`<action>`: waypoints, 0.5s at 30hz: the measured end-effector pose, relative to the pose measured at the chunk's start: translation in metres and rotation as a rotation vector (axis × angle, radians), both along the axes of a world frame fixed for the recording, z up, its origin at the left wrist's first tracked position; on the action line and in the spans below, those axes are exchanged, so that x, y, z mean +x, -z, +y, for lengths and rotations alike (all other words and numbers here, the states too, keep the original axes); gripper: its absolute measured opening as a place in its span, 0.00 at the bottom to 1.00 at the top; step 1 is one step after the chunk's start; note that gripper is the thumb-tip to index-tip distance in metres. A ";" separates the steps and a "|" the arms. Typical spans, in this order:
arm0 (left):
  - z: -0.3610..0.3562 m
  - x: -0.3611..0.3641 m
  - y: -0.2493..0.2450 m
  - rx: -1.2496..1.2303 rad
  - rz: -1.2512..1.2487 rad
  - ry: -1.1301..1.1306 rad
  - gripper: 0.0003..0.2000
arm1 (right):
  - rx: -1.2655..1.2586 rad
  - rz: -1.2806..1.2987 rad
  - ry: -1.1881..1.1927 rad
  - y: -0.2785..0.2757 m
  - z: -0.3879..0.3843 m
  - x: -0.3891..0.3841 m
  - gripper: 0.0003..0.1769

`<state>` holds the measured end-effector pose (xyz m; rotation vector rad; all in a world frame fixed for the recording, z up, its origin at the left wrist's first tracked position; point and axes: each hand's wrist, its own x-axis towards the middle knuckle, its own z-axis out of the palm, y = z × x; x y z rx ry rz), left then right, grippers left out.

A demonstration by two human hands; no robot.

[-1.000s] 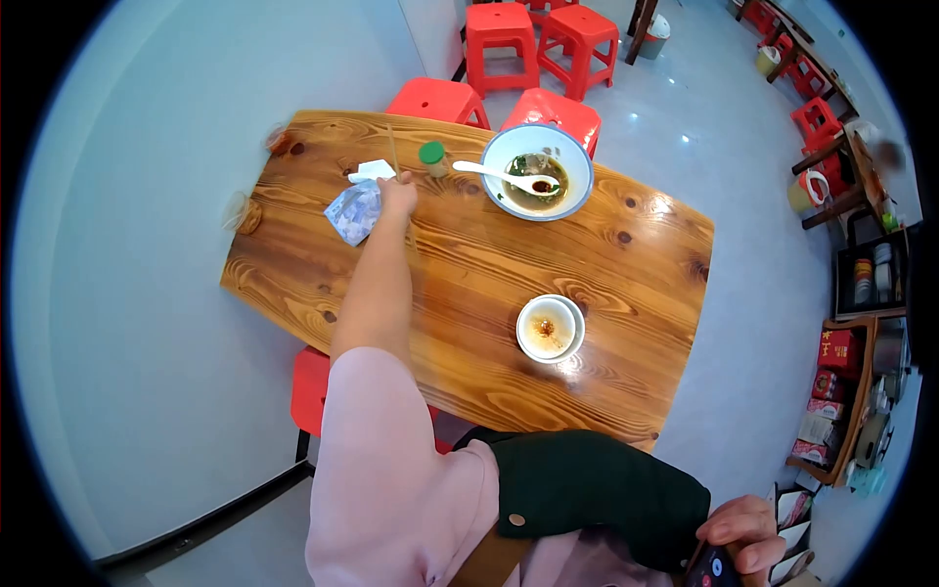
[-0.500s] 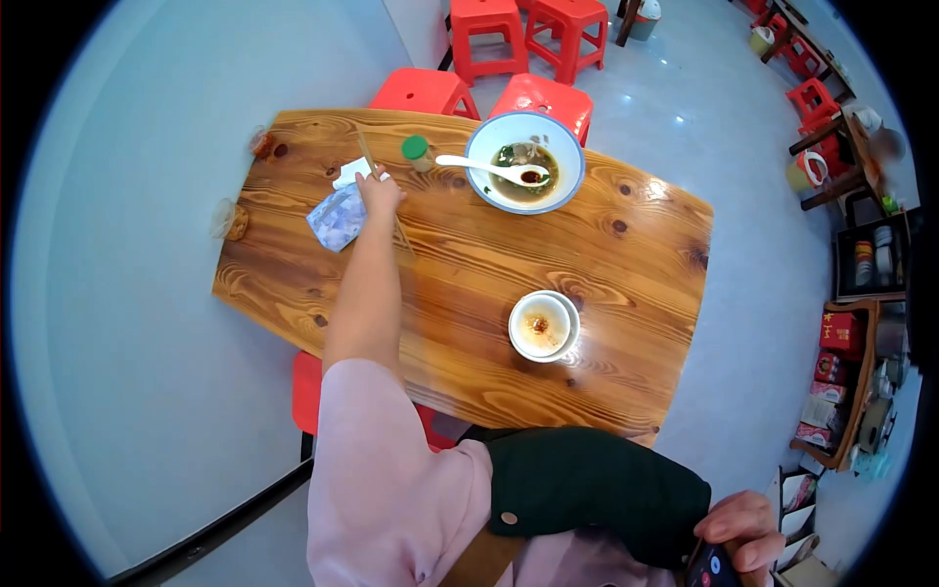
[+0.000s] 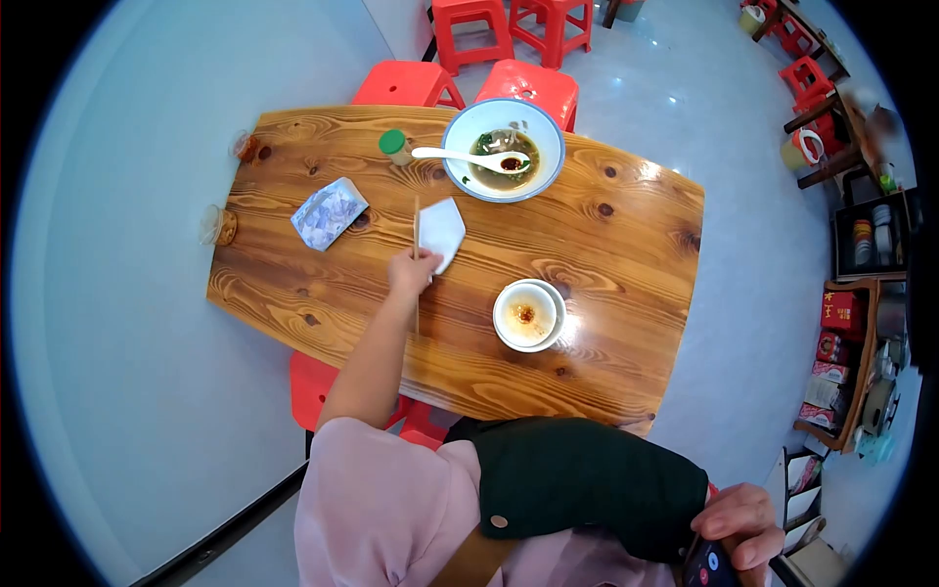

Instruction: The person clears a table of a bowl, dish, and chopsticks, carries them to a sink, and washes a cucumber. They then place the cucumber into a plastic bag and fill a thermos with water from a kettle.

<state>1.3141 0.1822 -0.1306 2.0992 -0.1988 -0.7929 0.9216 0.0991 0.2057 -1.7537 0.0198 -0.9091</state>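
My left hand [image 3: 413,271] reaches over the wooden table [image 3: 606,323], its fingers closed on wooden chopsticks [image 3: 417,227] and the lower edge of a white tissue [image 3: 443,233]. To the left of it lies a blue-and-white tissue pack [image 3: 330,213]. A large blue-rimmed bowl [image 3: 551,157] stands farther back, with soup in it and a white spoon [image 3: 445,155] across it. Two small nested white bowls [image 3: 525,315] sit to the right of my left hand, brown residue in the upper one. At the lower right, my right hand [image 3: 740,523] grips a phone [image 3: 706,567] with a lit screen.
A green-lidded jar [image 3: 394,147] stands beside the large bowl. Two more jars, one reddish [image 3: 245,147] and one clear [image 3: 217,225], are at the left edge by the wall. Red stools [image 3: 406,85] surround the table. Shelves [image 3: 849,362] with boxes line the right side.
My left hand has come back from beside the tissue pack toward the table's near side, bringing the tissue and chopsticks. The view has shifted slightly; my right hand still holds the phone.
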 end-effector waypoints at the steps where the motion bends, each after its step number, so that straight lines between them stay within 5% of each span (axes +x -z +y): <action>1: 0.006 -0.008 0.000 0.000 0.001 0.001 0.09 | -0.004 -0.012 -0.051 0.000 -0.003 0.000 0.29; 7: 0.024 -0.051 -0.027 0.302 -0.171 0.239 0.09 | -0.024 -0.040 -0.103 -0.007 -0.005 -0.008 0.33; 9: 0.030 -0.060 -0.026 0.171 -0.568 0.274 0.09 | -0.004 -0.036 -0.048 -0.006 -0.001 -0.009 0.34; 12: 0.017 -0.061 -0.021 0.056 -0.553 0.402 0.11 | -0.072 -0.231 -0.003 -0.002 -0.001 -0.012 0.35; 15: -0.023 -0.061 -0.034 0.136 -0.501 0.520 0.14 | 0.021 -0.003 -0.082 -0.006 -0.001 -0.033 0.36</action>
